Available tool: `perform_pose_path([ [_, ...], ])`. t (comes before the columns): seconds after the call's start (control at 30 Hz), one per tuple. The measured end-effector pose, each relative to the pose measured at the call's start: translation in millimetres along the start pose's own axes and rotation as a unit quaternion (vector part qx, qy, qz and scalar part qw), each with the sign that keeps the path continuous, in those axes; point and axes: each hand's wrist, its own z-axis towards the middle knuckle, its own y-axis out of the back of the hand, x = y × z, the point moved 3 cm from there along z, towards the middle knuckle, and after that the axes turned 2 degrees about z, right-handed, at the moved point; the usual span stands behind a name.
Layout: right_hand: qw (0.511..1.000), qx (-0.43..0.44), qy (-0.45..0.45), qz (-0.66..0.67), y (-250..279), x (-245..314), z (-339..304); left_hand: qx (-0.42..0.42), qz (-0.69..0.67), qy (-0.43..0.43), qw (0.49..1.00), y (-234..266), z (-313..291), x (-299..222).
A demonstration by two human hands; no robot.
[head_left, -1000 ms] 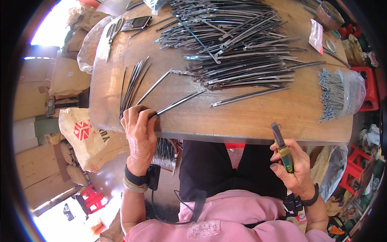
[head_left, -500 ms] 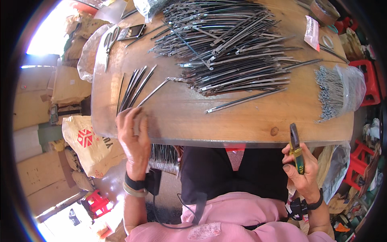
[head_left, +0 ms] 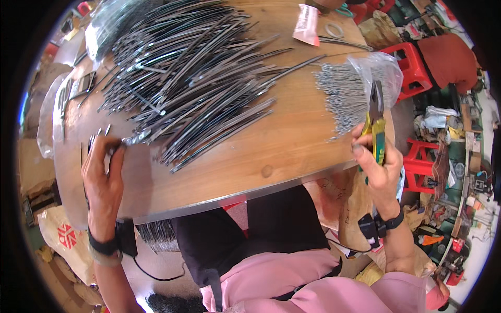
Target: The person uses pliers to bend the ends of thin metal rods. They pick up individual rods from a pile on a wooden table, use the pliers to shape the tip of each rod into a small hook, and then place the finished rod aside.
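My right hand [head_left: 383,167] is wrapped round the yellow-and-green handles of a pair of pliers [head_left: 377,99]. Their dark jaws point away from me, in front of the bagged thin grey pieces [head_left: 342,99]. On the left of the table, my left hand [head_left: 104,169] has its fingers curled toward the thumb, seemingly on a thin dark strip that its fingers mostly hide. A strip with a silvery end [head_left: 136,138] lies right by its fingertips. Beyond them spreads a big heap of long, thin black strips [head_left: 209,78]. A few more strips poke out behind my left hand.
The wooden table [head_left: 250,151] has a metal-looking front edge. At its back are a pink-white packet [head_left: 307,25] and a white ring [head_left: 334,30]; scissors [head_left: 65,101] and a dark flat device [head_left: 83,83] lie far left. Red stools [head_left: 409,65] stand beyond the right side.
My view has swung right, so the table appears shifted left and tilted. The pliers have risen to the bagged pieces. My left hand's fingers have curled in closer to the silvery-ended strip.
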Motion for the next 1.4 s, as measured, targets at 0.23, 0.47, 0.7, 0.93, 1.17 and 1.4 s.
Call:
perform_pose_path([
  [0.23, 0.933, 0.106, 0.231, -0.256, 1, 3, 24, 0.049, 0.0, -0.034, 0.998, -7, -20, -44],
  [0.47, 0.837, 0.114, 0.376, -0.38, -6, 1, 44, -0.034, 0.117, -0.099, 0.988, 39, 2, -53],
  [0.7, 0.818, 0.109, 0.402, -0.396, -5, 19, 45, -0.018, 0.112, -0.048, 0.992, 46, -35, -39],
  [0.93, 0.819, 0.03, 0.408, -0.402, 21, 46, 40, -0.05, -0.177, 0.216, 0.959, 38, -79, -11],
  [1.17, 0.766, 0.009, 0.405, -0.499, 42, 50, 35, 0.037, -0.61, 0.373, 0.698, -36, -86, -84],
  [1.4, 0.896, -0.146, 0.289, -0.304, 52, 81, -10, 0.128, -0.769, 0.352, 0.518, -67, -95, -140],
])
